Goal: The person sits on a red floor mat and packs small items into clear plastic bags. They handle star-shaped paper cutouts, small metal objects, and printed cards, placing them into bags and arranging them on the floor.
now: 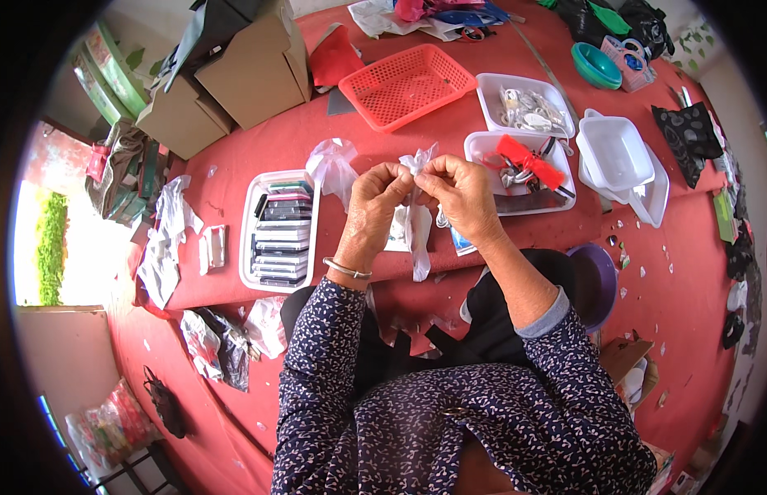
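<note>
A thin white plastic bag (420, 241) hangs in front of me, its gathered upper part bunched between my fingertips. My left hand (373, 204) pinches it from the left, thumb against forefinger. From the other side my right hand (463, 196) pinches the same bunch, and the two hands nearly touch. Behind the bag, partly hidden, a flat white item lies on the red-covered surface. A small blue and white packet (462, 242) shows beneath my right wrist. To the left of my left hand stands a white bin (245, 247) with a row of flat, boxed-looking items, silver, black and green.
Beyond my right hand are a white bin (536, 208) with red and dark items and another (487, 106) with white cables. A red perforated basket (383, 120) lies farther back. White tubs (618, 153) stand right, cardboard boxes (255, 78) back left. A crumpled clear bag (334, 169) lies nearby.
</note>
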